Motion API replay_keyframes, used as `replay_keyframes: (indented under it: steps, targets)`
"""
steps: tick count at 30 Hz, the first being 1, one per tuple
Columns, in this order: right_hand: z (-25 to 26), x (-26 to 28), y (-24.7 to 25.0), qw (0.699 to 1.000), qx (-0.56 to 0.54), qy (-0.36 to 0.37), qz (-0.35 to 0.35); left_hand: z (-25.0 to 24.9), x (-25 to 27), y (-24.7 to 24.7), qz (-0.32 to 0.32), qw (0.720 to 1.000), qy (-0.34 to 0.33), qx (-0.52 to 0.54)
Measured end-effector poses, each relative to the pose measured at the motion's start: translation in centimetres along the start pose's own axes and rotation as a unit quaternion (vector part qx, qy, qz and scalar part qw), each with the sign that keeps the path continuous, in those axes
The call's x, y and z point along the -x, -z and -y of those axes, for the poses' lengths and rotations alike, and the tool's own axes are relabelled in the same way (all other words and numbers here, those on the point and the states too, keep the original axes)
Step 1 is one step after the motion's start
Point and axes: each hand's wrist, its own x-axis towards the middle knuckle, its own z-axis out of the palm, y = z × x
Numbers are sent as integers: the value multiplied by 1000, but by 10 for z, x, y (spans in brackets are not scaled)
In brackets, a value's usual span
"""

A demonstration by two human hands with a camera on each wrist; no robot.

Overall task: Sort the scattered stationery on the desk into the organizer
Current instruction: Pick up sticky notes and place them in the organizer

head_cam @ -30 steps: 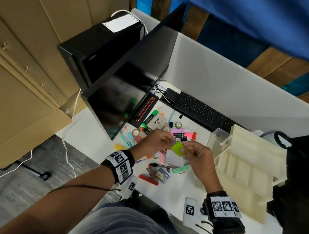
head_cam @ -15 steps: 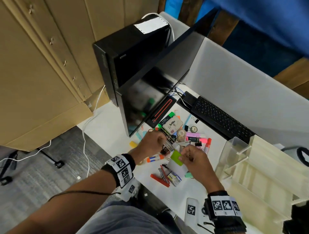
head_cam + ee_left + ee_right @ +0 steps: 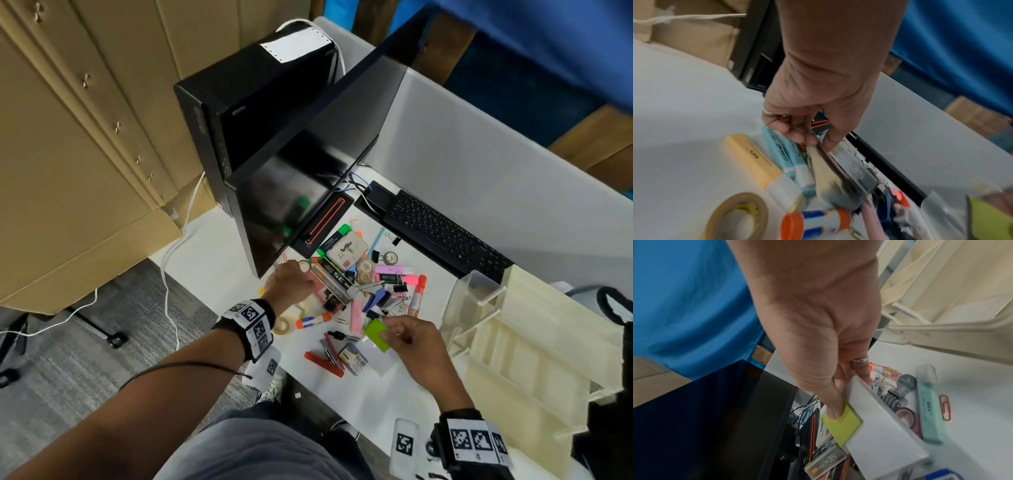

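stationery (image 3: 356, 284) heaped on tabletop (image 3: 212, 260) left of organizer (image 3: 513, 342). left hand (image 3: 291, 282) pinching flat silver-grey box (image 3: 330, 282), long axis running from monitor (image 3: 308, 171) toward organizer. right hand (image 3: 416, 341) clamped on green sticky pad (image 3: 376, 334) just beside organizer.

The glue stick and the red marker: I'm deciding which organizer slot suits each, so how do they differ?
The glue stick is white with blue bands and orange ends; the red marker is mostly red-orange with a pale label. The glue stick lies near the left hand, the red marker nearer the organizer. Both lie flat on the desk.
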Motion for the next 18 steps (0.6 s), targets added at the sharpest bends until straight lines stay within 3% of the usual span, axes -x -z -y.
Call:
replay_keyframes:
  steps: [8, 12, 16, 18]
  targets:
    - [-9, 6, 6, 999, -36, -9, -13, -7, 7, 15, 37, 996, 23, 81]
    - [-8, 5, 13, 999, -36, 2, -23, -20, 25, 24, 26, 990, -46, 134]
    - [-2, 5, 21, 998, -42, 23, -28, -33, 43, 34, -48, 991, -103, 77]
    - [4, 8, 25, 997, -64, 38, -27, -36, 48, 37, -79, 981, -146, 96]
